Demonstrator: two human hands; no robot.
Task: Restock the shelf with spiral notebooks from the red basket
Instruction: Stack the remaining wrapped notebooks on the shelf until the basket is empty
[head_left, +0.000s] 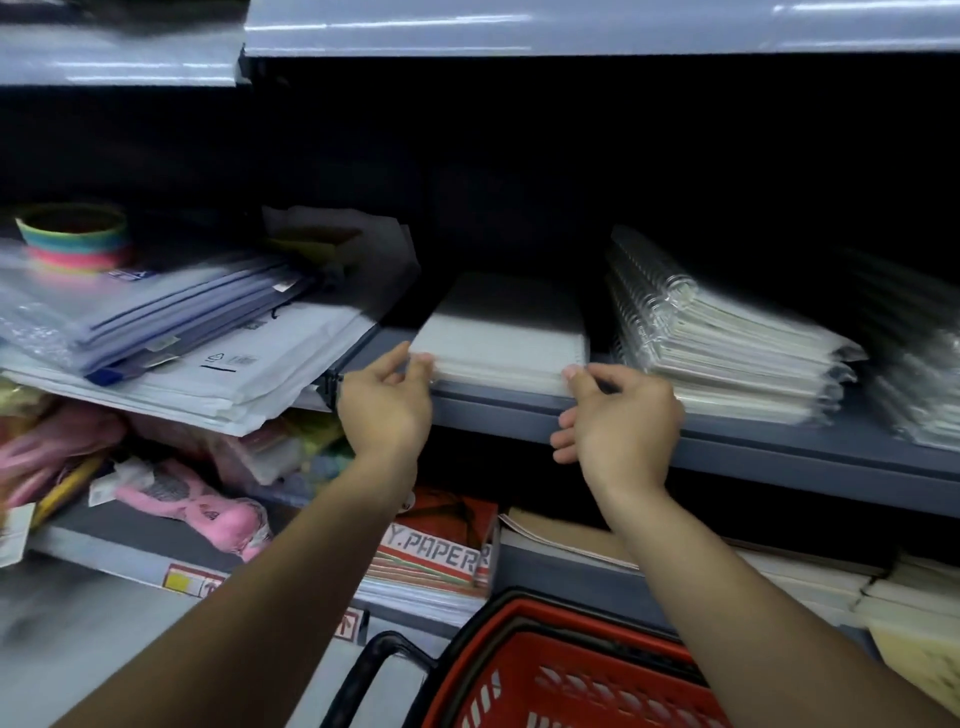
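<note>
Your left hand pinches the near left corner of the white notebook stack, and your right hand pinches its near right corner. The stack lies flat on the grey shelf. Just right sit wrapped spiral notebooks; to the left, padded envelopes overhang. The red basket waits near, below.

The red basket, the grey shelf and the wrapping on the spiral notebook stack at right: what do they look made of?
Red basket: moulded plastic, judging by its slotted lattice wall; black handle.
Grey shelf: probably painted metal, with a smooth, folded front lip.
Spiral notebook stack: paper in clear, glossy plastic film; wire coils look metallic.
</note>
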